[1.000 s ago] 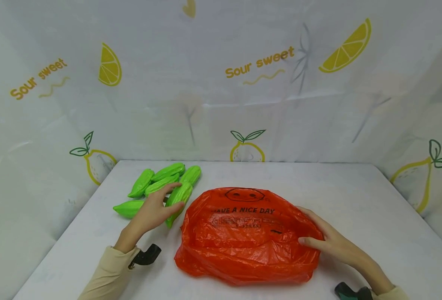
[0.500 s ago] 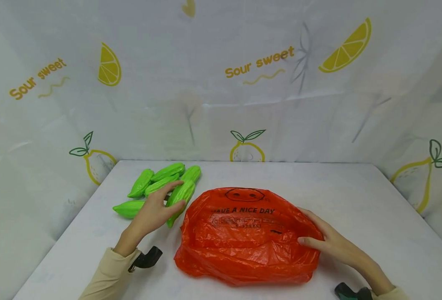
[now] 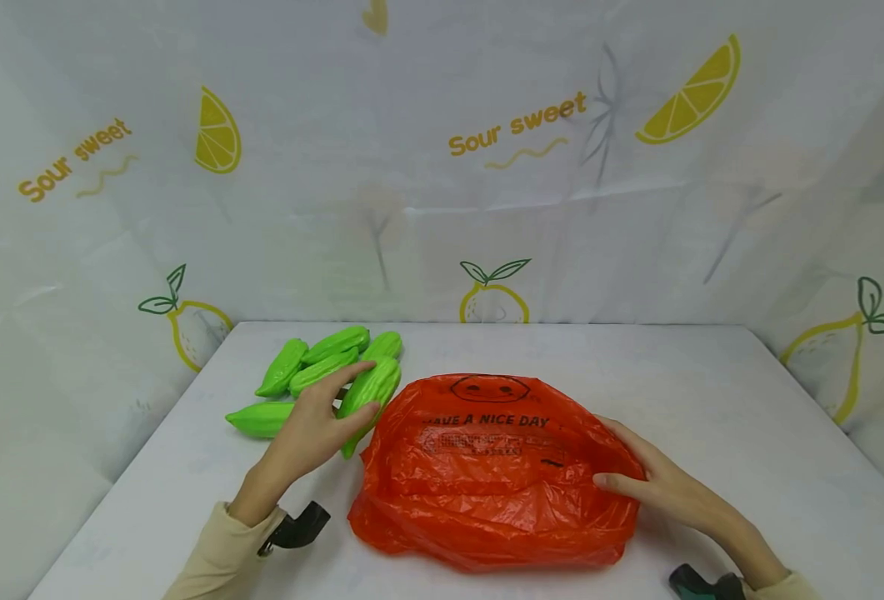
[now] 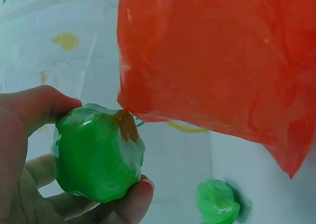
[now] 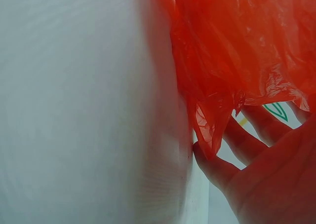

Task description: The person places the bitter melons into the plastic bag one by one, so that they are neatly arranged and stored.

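Note:
My left hand (image 3: 310,429) grips a ribbed green bitter melon (image 3: 374,387), thumb on one side and fingers round the other. The left wrist view shows the blunt, shiny end of this bitter melon (image 4: 96,155) and, apart from it, the red bag's side. A red plastic bag (image 3: 486,475), printed "HAVE A NICE DAY", lies puffed out in front of me. At its right side, my right hand (image 3: 666,483) holds the edge, thumb in front and fingers behind. Seen from the right wrist, several spread fingers (image 5: 247,142) lie against the bag's crumpled corner.
Several more bitter melons (image 3: 282,368) lie in a loose group at the table's back left, one of them (image 3: 260,419) beside my left wrist. The white table (image 3: 711,375) ends at a hanging cloth (image 3: 427,233) with lemon prints.
My left hand has shifted slightly right with the bitter melon, which now overlaps the bag's left edge in the head view. The right hand and the bag stay nearly still.

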Available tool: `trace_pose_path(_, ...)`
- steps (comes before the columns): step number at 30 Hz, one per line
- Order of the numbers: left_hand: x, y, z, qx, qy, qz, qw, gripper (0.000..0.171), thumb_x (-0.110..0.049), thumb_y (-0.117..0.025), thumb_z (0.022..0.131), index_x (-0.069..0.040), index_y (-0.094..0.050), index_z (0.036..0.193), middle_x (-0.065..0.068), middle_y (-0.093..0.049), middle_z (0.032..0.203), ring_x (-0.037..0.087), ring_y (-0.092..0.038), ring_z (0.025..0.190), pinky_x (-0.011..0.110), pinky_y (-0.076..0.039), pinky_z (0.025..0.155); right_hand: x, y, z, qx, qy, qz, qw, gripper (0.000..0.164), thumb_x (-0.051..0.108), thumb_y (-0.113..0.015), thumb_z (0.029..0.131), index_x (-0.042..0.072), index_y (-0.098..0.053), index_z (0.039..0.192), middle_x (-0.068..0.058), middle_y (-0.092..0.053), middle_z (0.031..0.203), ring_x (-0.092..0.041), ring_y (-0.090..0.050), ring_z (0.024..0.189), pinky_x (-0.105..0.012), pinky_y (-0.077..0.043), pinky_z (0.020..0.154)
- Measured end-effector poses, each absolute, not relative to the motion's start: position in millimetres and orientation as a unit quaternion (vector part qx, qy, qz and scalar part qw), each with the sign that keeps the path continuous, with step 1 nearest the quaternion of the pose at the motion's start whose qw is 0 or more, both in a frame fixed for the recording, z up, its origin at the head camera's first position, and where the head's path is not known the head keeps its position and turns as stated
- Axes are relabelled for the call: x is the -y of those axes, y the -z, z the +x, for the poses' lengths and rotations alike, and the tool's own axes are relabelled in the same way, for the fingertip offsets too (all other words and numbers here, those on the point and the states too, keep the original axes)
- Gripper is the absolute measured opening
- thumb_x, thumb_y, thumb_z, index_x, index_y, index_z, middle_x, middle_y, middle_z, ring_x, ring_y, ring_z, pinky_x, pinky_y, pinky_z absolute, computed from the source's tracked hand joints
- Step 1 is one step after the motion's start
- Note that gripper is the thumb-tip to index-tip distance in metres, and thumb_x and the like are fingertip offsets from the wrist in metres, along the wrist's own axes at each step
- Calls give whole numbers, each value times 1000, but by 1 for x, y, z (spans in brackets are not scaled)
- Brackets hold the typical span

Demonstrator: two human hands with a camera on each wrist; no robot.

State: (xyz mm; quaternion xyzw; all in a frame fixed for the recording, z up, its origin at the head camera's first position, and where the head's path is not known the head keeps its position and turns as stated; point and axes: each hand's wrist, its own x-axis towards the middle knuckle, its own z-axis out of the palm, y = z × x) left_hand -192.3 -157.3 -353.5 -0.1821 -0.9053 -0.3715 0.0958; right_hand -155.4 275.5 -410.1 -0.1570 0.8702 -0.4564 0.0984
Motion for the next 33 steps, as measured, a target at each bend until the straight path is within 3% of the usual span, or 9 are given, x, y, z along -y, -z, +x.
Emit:
trace_pose_path(8, 151, 348, -184, 897, 381, -200, 103, 55, -21, -71, 91, -16, -53, 143, 7, -58, 141, 22, -62, 110, 31, -54, 80, -275, 410, -155, -873, 452, -153, 100, 75, 26, -63, 94, 1, -25, 154, -30, -33, 154, -56, -32, 137, -72, -44, 92)
trace_pose_path(16, 144, 342, -177, 886, 403, -208, 99, 55, -20, -72, 91, -16, -53, 142, 7, -59, 139, 22, -62, 104, 25, -55, 74, -275, 410, -155, -873, 452, -150, 103, 76, 27, -63, 93, 0, -25, 153, -31, -32, 154, -56, -32, 137, -70, -46, 92)
trace_pose_path(33, 126, 341, -169, 864, 442, -240, 41, 55, -25, -70, 93, -18, -50, 144, 7, -63, 132, 23, -64, 107, 26, -56, 76, -275, 411, -156, -870, 454, -160, 102, 72, 26, -62, 95, 2, -27, 153, -28, -36, 153, -55, -35, 136, -71, -45, 92)
